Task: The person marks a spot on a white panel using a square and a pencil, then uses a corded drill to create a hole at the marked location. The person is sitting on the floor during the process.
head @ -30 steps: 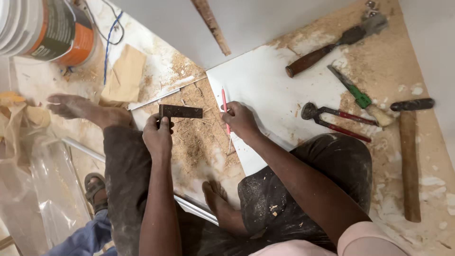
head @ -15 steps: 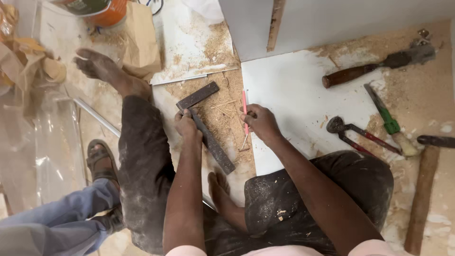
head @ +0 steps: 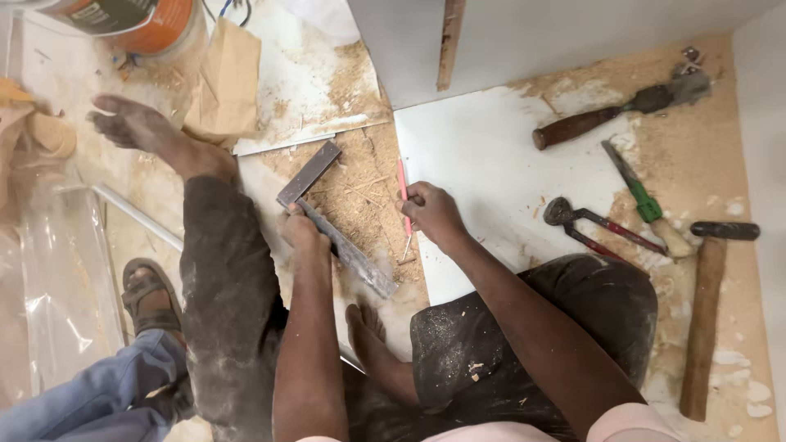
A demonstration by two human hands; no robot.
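Steel try square (head: 332,217), grey and L-shaped, lies on the sawdust-strewn floor near the middle of the scene, its long blade slanting toward the near right. The left hand (head: 301,231) is closed on it, fingers curled over the blade. Just to its right, the right hand (head: 431,214) pinches a slim red pencil (head: 404,199) whose tip rests at the left edge of a flat white board (head: 491,164). Farther right on that board lie red-handled pincers (head: 598,225), a brown-handled chisel (head: 610,115) and a green-handled screwdriver (head: 643,200). At the far right lies a wooden-handled hammer (head: 708,311). An orange bucket (head: 139,20) stands far left.
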